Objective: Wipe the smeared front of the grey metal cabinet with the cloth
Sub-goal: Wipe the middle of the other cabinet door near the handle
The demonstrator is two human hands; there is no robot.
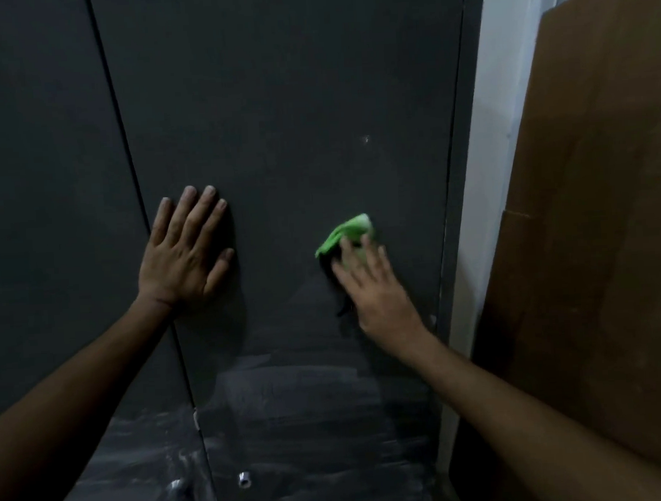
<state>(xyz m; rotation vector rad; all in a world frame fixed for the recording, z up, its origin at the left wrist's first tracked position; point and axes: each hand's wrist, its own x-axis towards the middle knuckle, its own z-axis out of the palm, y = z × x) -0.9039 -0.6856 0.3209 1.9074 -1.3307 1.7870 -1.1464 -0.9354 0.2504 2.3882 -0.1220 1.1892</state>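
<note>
The grey metal cabinet (pixel 275 100) fills the view, with two doors split by a dark vertical seam. Whitish smears (pixel 298 405) cover the lower part of both doors; the upper part looks dark and even. My left hand (pixel 185 250) lies flat on the right door beside the seam, fingers spread, holding nothing. My right hand (pixel 373 286) presses a green cloth (pixel 349 232) against the right door, near its right edge. The cloth sticks out above my fingers and is blurred.
A small silver knob (pixel 244 479) sits low on the right door, and another silver fitting (pixel 176 486) on the left door. A white wall strip (pixel 498 126) borders the cabinet's right side. Large brown cardboard sheets (pixel 604 236) lean there.
</note>
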